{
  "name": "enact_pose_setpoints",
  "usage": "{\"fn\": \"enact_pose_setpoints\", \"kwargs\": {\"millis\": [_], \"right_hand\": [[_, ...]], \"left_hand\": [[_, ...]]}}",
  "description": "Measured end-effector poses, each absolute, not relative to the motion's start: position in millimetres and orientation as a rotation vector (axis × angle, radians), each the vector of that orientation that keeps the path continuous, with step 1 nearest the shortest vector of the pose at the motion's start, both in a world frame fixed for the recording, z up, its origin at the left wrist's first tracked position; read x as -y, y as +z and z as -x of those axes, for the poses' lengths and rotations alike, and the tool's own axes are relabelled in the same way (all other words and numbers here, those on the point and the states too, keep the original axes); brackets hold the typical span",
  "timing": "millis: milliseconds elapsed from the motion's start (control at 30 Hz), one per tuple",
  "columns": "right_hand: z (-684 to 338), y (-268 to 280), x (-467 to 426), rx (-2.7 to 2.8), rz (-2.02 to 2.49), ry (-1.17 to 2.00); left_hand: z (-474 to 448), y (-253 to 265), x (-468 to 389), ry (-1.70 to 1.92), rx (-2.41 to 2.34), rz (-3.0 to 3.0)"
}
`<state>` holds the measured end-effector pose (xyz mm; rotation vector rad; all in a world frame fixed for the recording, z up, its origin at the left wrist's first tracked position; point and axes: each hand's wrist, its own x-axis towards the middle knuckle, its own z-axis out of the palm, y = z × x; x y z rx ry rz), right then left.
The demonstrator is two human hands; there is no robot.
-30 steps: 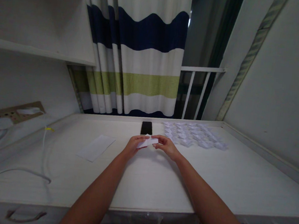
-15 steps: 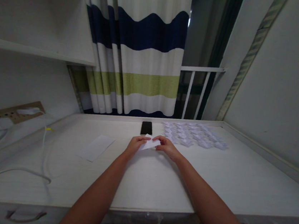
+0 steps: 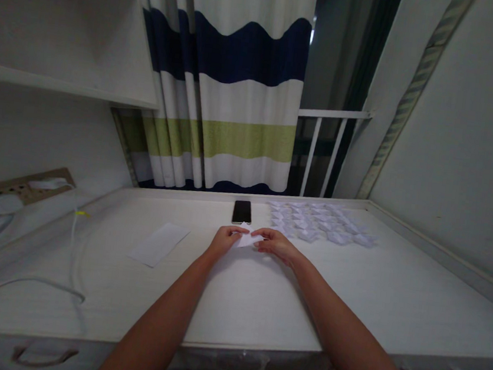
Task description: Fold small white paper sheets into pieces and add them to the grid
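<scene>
A small piece of folded white paper (image 3: 246, 240) is held between my two hands above the middle of the desk. My left hand (image 3: 225, 239) pinches its left side, thumb on top. On the right side, my right hand (image 3: 276, 243) grips it between thumb and fingers. Parts of the paper are covered by the fingers, so its exact folds are hard to make out. Just beyond the hands lies a dark phone (image 3: 242, 212). Several folded white paper pieces (image 3: 320, 222) sit in rows at the back right.
Flat white paper sheets (image 3: 159, 244) lie on the desk (image 3: 254, 310) to the left. A white cable (image 3: 31, 280) runs along the left side from a power socket panel (image 3: 19, 189). A striped curtain (image 3: 251, 102) hangs behind the desk's back edge.
The fingers of both hands have shifted slightly on the paper, and its visible outline looks narrower. Everything else stays in place.
</scene>
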<state>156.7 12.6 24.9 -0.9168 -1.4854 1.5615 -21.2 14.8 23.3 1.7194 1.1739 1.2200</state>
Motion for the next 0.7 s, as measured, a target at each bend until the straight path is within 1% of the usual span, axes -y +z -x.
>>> {"fn": "enact_pose_setpoints", "kwargs": {"millis": [167, 400, 533, 700], "right_hand": [[-157.5, 23.0, -13.5, 1.474, 0.914, 1.59], [-152.5, 22.1, -16.0, 1.558, 0.944, 1.411], [-151.7, 21.5, -17.5, 1.48, 0.933, 1.388], [-152.3, 23.5, -17.4, 1.337, 0.946, 1.396]], "left_hand": [[19.4, 26.4, -12.1, 1.245, -1.161, -1.725], [19.3, 23.7, -14.0, 1.207, -1.103, -1.629], [18.1, 23.0, -12.2, 1.15, -1.004, -1.454], [17.1, 23.3, -9.1, 1.075, -0.918, -1.393]]}}
